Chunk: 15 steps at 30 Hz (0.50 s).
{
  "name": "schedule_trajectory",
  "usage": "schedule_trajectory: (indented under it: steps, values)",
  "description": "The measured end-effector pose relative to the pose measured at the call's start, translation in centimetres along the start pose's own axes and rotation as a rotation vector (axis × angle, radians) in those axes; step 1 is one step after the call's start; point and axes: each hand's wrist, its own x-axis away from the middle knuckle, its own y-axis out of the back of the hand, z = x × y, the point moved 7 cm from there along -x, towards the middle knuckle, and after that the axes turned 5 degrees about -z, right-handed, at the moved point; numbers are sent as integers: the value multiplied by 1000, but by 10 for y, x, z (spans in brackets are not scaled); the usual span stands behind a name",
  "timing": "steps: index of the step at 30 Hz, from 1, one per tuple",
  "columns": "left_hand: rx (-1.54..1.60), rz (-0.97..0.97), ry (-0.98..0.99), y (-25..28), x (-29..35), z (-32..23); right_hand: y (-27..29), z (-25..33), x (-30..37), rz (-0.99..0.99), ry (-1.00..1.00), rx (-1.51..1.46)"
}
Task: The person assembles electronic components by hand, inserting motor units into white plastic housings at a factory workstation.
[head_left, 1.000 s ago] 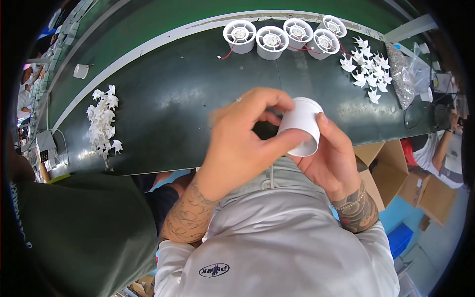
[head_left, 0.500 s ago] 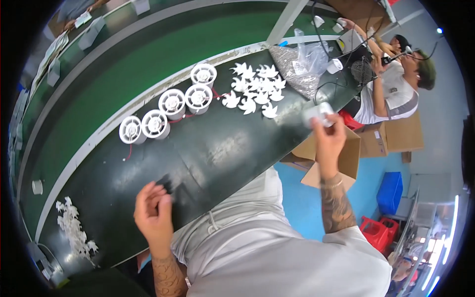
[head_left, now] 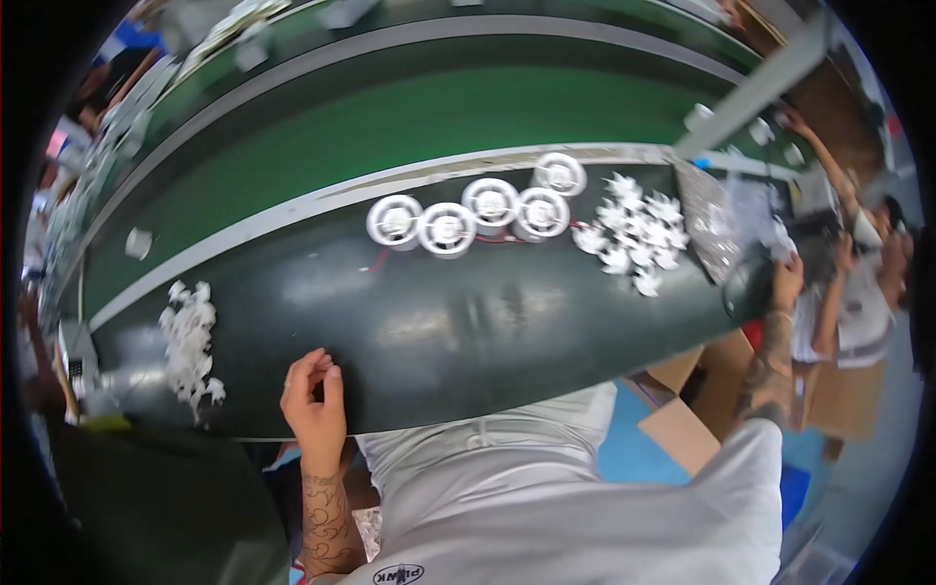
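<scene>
At the far right, my right hand (head_left: pixel 786 283) stretches out with its fingers closed on a small white plastic part (head_left: pixel 781 239), its shape blurred. My left hand (head_left: pixel 314 395) hovers over the near edge of the dark green worktable (head_left: pixel 419 331); its fingers curl loosely apart from the thumb, and it holds nothing. Beyond both hands stand several white round fan housings (head_left: pixel 447 229), some with red wires. Several loose white fan blades (head_left: pixel 639 229) lie to their right. Another heap of white blades (head_left: pixel 190 336) sits at the table's left end.
A bag of small metallic-looking pieces (head_left: pixel 710 219) and a clear plastic bag (head_left: pixel 751 210) lie near my right hand. Behind the table runs a green conveyor belt (head_left: pixel 419 107). Cardboard boxes (head_left: pixel 682 434) stand below at right, beside a co-worker (head_left: pixel 853 302).
My right hand has moved farther right and away with the white part, to beside the clear bag. My left hand keeps its loose curl. The whole view has turned.
</scene>
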Motion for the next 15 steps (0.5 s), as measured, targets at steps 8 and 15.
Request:
schedule_trajectory:
  steps: [8, 15]
  values:
    - [-146, -423, 60, 94, 42, 28, 10, 231, 124, -413, 194, -96]
    - [-778, -721, -160, 131, 14, 29, -78, 587, 387, 554, 1211, -40]
